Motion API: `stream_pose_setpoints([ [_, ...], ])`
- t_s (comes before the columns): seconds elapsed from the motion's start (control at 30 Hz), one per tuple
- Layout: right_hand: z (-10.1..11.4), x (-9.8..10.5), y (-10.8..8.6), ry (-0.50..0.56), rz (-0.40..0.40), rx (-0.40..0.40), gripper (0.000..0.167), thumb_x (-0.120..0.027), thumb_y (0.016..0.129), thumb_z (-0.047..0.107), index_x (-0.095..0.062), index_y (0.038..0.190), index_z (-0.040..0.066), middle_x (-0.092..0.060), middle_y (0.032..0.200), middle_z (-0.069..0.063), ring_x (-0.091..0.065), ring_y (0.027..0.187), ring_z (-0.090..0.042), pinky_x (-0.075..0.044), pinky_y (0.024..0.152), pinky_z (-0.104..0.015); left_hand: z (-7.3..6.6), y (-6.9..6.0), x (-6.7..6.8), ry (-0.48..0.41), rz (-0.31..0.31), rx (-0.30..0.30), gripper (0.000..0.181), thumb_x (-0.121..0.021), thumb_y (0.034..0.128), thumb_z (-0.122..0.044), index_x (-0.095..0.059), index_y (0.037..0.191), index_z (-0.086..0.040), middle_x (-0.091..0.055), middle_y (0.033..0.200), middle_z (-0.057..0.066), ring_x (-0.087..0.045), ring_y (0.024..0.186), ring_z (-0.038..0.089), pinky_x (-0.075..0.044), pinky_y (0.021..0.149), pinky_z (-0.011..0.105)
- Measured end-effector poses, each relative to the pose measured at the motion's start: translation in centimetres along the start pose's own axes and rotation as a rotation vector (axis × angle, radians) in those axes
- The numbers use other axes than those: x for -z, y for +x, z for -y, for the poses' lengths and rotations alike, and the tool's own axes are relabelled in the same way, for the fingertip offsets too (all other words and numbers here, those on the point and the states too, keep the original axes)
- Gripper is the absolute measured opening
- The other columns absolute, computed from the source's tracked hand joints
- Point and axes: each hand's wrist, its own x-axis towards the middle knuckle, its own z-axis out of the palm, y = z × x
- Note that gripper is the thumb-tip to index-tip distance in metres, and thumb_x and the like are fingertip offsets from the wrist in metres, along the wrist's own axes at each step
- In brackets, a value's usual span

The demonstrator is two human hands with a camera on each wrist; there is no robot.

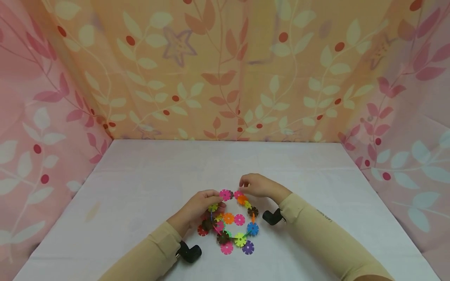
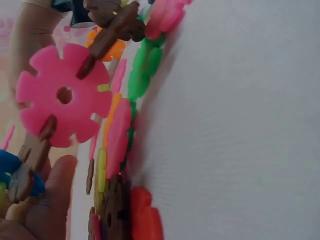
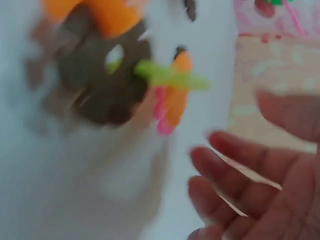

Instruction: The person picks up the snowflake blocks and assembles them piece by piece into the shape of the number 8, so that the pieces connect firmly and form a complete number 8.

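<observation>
My left hand (image 1: 198, 207) grips one side of a ring-like chain of slotted plastic snowflake discs, near a pink disc (image 1: 225, 195) at its far edge. The chain curves round through a brown disc (image 1: 252, 211), a blue disc (image 1: 252, 229) and a yellow-green disc (image 1: 240, 240). My right hand (image 1: 260, 185) hovers beside the chain's far right part with loosely bent fingers. In the right wrist view, its fingers (image 3: 235, 175) stand apart from the discs and hold nothing. Close up in the left wrist view, a pink disc (image 2: 65, 95) is slotted between brown ones.
Inside the ring show an orange disc (image 1: 228, 218) and a pink disc (image 1: 239, 219). Nearer the front lie another pink disc (image 1: 226, 248) and a purple disc (image 1: 248, 247). A red disc (image 1: 202, 230) lies by the left wrist. Patterned cloth surrounds the white table (image 1: 158, 164).
</observation>
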Motion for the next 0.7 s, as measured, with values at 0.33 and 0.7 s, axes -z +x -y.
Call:
stream_pose_setpoints([
  [0.33,-0.8,-1.8,-0.2,-0.096,0.065,-0.014,0.024,-0.076,0.073,0.026,-0.058,0.083,0.014,-0.052,0.074,0.001,-0.047,0.073,-0.017,-0.041,0.066,-0.030,0.1,1.1,-0.8,0.057,-0.048,0.080,0.031,-0.049,0.0930,-0.027,-0.057,0.091,0.002,-0.063,0.084,0.013,-0.060,0.073,0.019,-0.052,0.070,0.032],
  [0.7,0.6,-1.9,-1.6,-0.044,0.046,0.182,0.023,-0.075,0.076,0.019,-0.058,0.091,0.016,-0.052,0.070,0.005,-0.047,0.062,-0.012,-0.042,0.056,-0.025,0.6,1.4,-1.3,0.074,-0.059,0.099,0.025,-0.045,0.0956,-0.018,-0.058,0.084,0.000,-0.065,0.077,0.009,-0.063,0.068,0.017,-0.053,0.064,0.029],
])
